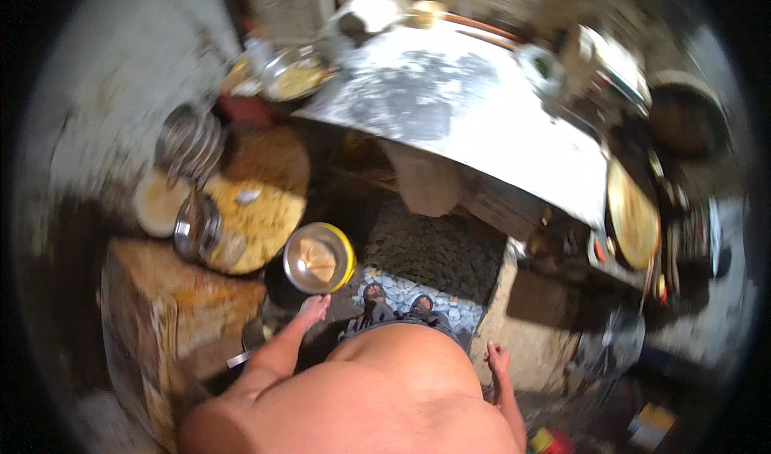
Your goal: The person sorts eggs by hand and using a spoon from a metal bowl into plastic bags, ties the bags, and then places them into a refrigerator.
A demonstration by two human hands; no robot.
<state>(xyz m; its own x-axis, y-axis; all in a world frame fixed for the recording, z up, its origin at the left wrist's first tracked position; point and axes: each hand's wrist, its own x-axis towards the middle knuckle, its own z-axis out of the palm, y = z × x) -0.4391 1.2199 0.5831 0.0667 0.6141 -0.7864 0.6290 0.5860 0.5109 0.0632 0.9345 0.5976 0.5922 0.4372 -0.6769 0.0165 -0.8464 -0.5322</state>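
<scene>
My left hand (316, 309) is low at centre left, fingers curled, just below a round steel container (304, 280) with a yellow outer side. A folded tan piece (318, 261) lies inside the container. Whether the hand grips or touches the container cannot be told. My right hand (497, 357) hangs at my other side with its fingers curled in; nothing shows in it. In front of me stands a table with a pale, shiny top (518, 135), its surface smeared with white.
At left are a large round yellowish board (265, 225), a steel bowl (191, 231) and a brown block-like stand (211, 309). A steel bowl of yellowish food (296, 80) is at upper left. A round griddle-like disc (632, 213) and a dark pan (686, 120) are at right.
</scene>
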